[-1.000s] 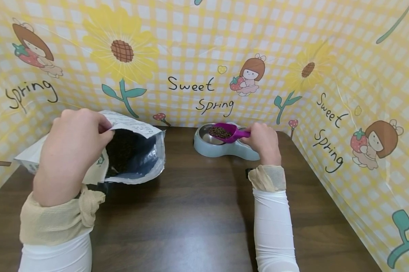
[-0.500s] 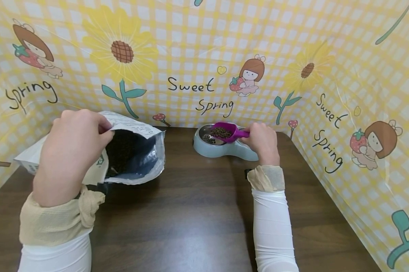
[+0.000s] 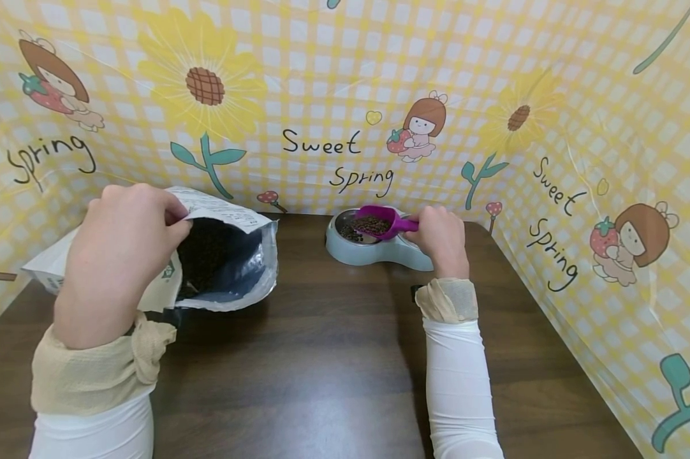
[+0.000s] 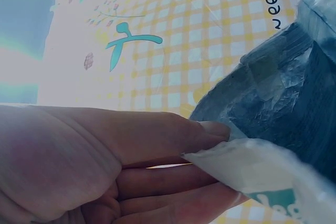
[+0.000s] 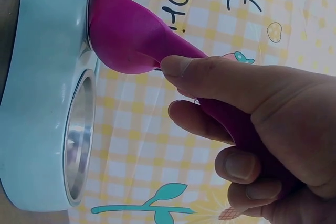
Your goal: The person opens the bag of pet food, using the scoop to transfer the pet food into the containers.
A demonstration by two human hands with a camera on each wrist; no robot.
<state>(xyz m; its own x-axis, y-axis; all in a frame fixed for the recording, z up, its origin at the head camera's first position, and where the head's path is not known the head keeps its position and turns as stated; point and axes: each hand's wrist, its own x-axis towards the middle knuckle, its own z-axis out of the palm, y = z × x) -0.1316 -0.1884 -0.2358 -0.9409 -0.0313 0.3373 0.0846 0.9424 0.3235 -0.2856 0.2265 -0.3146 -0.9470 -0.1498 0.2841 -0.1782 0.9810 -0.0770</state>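
Note:
My right hand (image 3: 441, 239) grips the handle of a purple scoop (image 5: 131, 35), its fingers curled round it. In the head view the scoop holds brown kibble (image 3: 372, 224) and tilts over the left steel bowl of a pale blue double pet feeder (image 3: 353, 252). More kibble lies in that bowl under the scoop's lip. My left hand (image 3: 118, 255) pinches the edge of a white, foil-lined bag (image 3: 264, 255) between thumb and fingers. The bag's mouth gapes toward the right, with dark kibble inside. In the right wrist view the feeder's other steel bowl (image 5: 80, 140) shows bare metal.
Everything stands on a dark brown wooden table (image 3: 322, 357). A yellow checked cloth (image 3: 316, 83) with flowers and cartoon figures rises behind the feeder and along both sides. The bag takes up the table's left rear part.
Kibble has dropped from the scoop into the left bowl, which showed bare steel a second ago. My right hand has shifted slightly left. My left hand and the bag hold almost still.

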